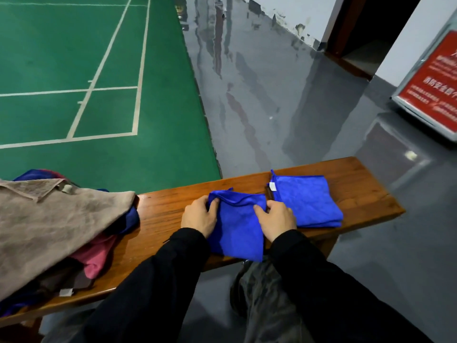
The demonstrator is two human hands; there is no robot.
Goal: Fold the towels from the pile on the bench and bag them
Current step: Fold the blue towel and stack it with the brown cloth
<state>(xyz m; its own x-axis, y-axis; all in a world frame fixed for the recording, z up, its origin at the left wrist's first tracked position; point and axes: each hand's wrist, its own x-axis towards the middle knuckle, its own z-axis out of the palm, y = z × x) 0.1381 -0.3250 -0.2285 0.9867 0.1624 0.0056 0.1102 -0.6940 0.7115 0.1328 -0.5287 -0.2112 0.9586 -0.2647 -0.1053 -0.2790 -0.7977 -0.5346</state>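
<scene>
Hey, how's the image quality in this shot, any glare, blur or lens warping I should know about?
Head view: wide-angle bending curves the bench and the court lines; the grey floor carries streaky glare; the red sign at the right edge is soft, its text hard to read; the hands and the blue towel they work on are evenly lit and fairly sharp.

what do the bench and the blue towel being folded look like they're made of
Bench: looks like solid wood with a glossy reddish-brown varnish; grain lines and light reflections show. Blue towel under both hands: soft, matte, fine-napped cloth, probably microfibre, judging by its limp folds and stitched edge.
</scene>
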